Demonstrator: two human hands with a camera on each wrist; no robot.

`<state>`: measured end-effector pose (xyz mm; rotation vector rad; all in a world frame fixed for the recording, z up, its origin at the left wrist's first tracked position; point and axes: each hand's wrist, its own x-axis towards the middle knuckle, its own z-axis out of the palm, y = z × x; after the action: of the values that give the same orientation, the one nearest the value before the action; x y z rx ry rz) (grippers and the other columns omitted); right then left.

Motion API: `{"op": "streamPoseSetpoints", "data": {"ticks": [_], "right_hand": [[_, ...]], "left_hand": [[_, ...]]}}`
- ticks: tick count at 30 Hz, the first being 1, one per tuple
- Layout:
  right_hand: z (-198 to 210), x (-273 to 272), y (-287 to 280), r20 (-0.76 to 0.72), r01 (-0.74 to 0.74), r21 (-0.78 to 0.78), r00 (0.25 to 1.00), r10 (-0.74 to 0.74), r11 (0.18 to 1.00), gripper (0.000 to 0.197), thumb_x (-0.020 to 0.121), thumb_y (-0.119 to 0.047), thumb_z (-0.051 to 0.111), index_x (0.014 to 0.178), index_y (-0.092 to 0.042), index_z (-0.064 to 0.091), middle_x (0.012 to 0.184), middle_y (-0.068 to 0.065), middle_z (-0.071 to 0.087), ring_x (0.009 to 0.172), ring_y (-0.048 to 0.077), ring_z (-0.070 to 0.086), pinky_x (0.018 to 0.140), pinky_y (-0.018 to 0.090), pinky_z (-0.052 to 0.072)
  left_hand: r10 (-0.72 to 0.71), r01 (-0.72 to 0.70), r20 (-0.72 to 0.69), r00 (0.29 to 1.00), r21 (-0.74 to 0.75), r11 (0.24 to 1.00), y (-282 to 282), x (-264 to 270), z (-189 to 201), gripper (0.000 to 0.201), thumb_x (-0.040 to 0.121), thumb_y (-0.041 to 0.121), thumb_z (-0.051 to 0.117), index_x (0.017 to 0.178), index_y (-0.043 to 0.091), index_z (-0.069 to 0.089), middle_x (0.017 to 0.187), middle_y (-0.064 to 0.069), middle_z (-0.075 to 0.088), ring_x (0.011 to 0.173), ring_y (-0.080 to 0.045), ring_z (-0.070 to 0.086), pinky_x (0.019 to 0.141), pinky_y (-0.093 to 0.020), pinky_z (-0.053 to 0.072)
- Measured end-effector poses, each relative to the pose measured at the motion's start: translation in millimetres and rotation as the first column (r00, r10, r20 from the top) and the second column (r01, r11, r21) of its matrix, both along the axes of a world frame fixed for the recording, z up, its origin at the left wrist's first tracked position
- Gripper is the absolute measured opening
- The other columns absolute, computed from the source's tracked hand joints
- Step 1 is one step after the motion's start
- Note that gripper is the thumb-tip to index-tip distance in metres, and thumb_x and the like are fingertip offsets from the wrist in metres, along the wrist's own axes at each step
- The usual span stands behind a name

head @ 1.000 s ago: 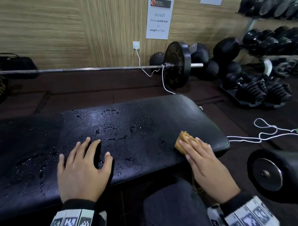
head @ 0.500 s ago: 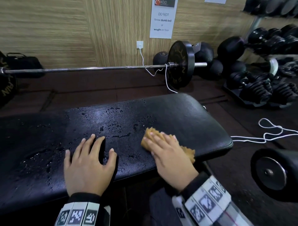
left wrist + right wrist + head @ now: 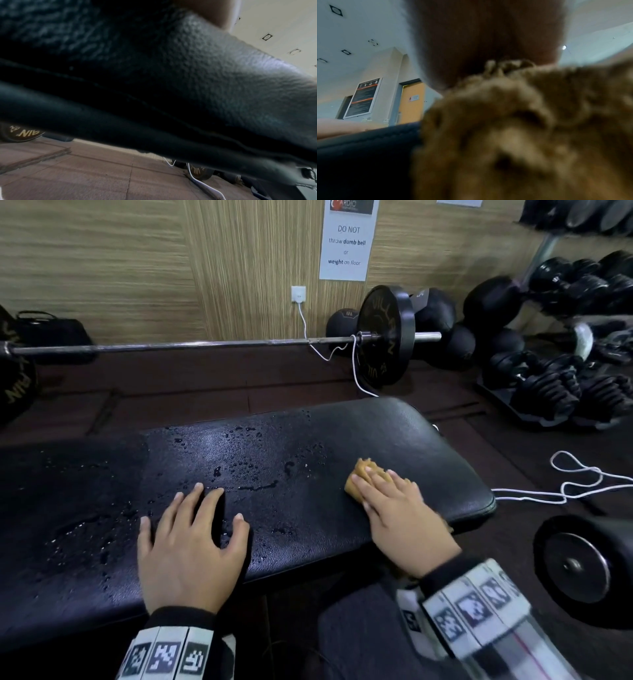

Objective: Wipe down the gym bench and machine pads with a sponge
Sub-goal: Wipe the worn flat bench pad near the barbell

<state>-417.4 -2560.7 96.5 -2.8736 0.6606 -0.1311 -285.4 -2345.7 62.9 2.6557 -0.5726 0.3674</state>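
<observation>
The right hand (image 3: 399, 508) pressed flat, fingers straight, on the tan sponge (image 3: 363, 474), pinning it to the wet black bench pad (image 3: 274, 446) near its right end, likely so the wipe bore down evenly. The left hand (image 3: 190, 546) lay spread and empty on the pad's near edge, seemingly bracing. Droplets (image 3: 239, 463) lay between them. A barbell (image 3: 382, 337) stood behind.

A white paper sign (image 3: 348, 241) on the wood-panelled wall reads "DO NOT throw dumb bell or weight on floor", under a dark header ending in "ARDIO". The black weight plate (image 3: 383, 337) on the barbell bears gold letters, partly legible as "VILLAIN"; in the left wrist view another plate (image 3: 22, 133) shows "AIN". The poster (image 3: 362, 98) and the door sign in the right wrist view are too small to read.
</observation>
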Motion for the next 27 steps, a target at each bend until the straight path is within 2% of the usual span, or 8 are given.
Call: {"op": "streamPoseSetpoints", "data": {"ticks": [2, 7, 10, 15, 20, 22, 24, 27], "right_hand": [[0.7, 16.1, 15.0, 0.03, -0.034, -0.032, 0.999, 0.035, 0.999, 0.047, 0.082, -0.024, 0.042, 0.126, -0.023, 0.058, 0.134, 0.003, 0.055, 0.119, 0.037, 0.052, 0.097, 0.056, 0.038], [-7.3, -0.5, 45.8, 0.023, -0.28, -0.049, 0.959, 0.282, 0.959, 0.051, 0.082, -0.022, 0.037, 0.131, -0.03, 0.05, 0.138, -0.007, 0.049, 0.125, 0.026, 0.048, 0.103, 0.051, 0.038], [-12.3, -32.1, 32.3, 0.024, -0.413, 0.026, 0.911, 0.413, 0.91, 0.065, 0.079, -0.017, 0.032, 0.139, -0.038, 0.035, 0.149, -0.018, 0.031, 0.137, 0.018, 0.032, 0.111, 0.042, 0.022], [-5.7, -44.0, -11.3, 0.057, -0.283, 0.128, 0.959, 0.278, 0.95, 0.054, 0.091, -0.022, 0.033, 0.139, -0.045, 0.032, 0.148, -0.029, 0.018, 0.141, 0.007, 0.016, 0.116, 0.036, 0.015], [-0.8, 3.6, -7.6, 0.025, -0.1, 0.07, 0.995, 0.098, 0.993, 0.054, 0.086, -0.027, 0.027, 0.138, -0.031, 0.042, 0.149, -0.008, 0.034, 0.138, 0.026, 0.028, 0.111, 0.048, 0.024], [0.5, 19.7, 7.1, 0.032, -0.157, 0.023, 0.987, 0.157, 0.987, 0.053, 0.079, -0.019, 0.039, 0.13, -0.023, 0.054, 0.139, 0.002, 0.05, 0.125, 0.038, 0.045, 0.1, 0.057, 0.036], [-0.3, 26.2, 24.4, 0.03, -0.219, -0.017, 0.975, 0.22, 0.976, 0.051, 0.072, -0.013, 0.05, 0.121, -0.019, 0.062, 0.127, 0.005, 0.06, 0.11, 0.04, 0.057, 0.09, 0.059, 0.045], [-4.4, 17.6, 42.8, 0.026, -0.333, -0.015, 0.943, 0.333, 0.943, 0.054, 0.078, -0.013, 0.044, 0.13, -0.025, 0.053, 0.137, -0.001, 0.051, 0.122, 0.033, 0.049, 0.101, 0.055, 0.035]], "left_hand": [[0.0, 0.0, 0.0, 1.0, -0.003, 1.0, 0.0, -0.4, 0.4, 0.061, 0.079, 0.056, 0.035, 0.126, 0.028, 0.061, 0.14, 0.002, 0.054, 0.134, -0.022, 0.044, 0.113, -0.053, 0.024], [-0.003, 0.004, 0.02, 1.0, -0.021, 1.0, 0.9, -0.9, 0.4, 0.058, 0.078, 0.054, 0.038, 0.124, 0.028, 0.063, 0.138, 0.001, 0.056, 0.132, -0.022, 0.046, 0.112, -0.052, 0.026], [-0.003, 0.004, 0.03, 1.0, -0.032, 0.999, 0.7, -0.2, -0.2, 0.057, 0.078, 0.054, 0.04, 0.122, 0.027, 0.064, 0.137, 0.001, 0.057, 0.131, -0.023, 0.047, 0.111, -0.052, 0.027], [0.009, -0.008, 0.023, 1.0, -0.025, 1.0, -1.1, 0.6, -0.6, 0.059, 0.078, 0.055, 0.038, 0.123, 0.028, 0.063, 0.138, 0.001, 0.056, 0.132, -0.022, 0.046, 0.112, -0.051, 0.026], [0.009, -0.008, 0.027, 1.0, -0.027, 1.0, -1.3, -0.7, 0.4, 0.058, 0.077, 0.054, 0.039, 0.123, 0.028, 0.063, 0.137, 0.0, 0.057, 0.132, -0.023, 0.047, 0.111, -0.052, 0.027], [0.012, -0.011, 0.021, 1.0, -0.028, 1.0, -1.5, -1.6, 1.2, 0.057, 0.077, 0.054, 0.039, 0.123, 0.028, 0.063, 0.137, 0.001, 0.057, 0.132, -0.023, 0.047, 0.111, -0.052, 0.026], [0.012, -0.012, 0.017, 1.0, -0.024, 1.0, -1.2, -1.9, 1.1, 0.057, 0.078, 0.054, 0.039, 0.123, 0.029, 0.063, 0.137, 0.001, 0.057, 0.132, -0.023, 0.047, 0.112, -0.052, 0.026], [0.011, -0.01, 0.011, 1.0, -0.028, 1.0, -0.1, -1.0, 0.1, 0.057, 0.077, 0.054, 0.04, 0.123, 0.03, 0.062, 0.138, 0.003, 0.056, 0.133, -0.021, 0.046, 0.112, -0.052, 0.025]]}}
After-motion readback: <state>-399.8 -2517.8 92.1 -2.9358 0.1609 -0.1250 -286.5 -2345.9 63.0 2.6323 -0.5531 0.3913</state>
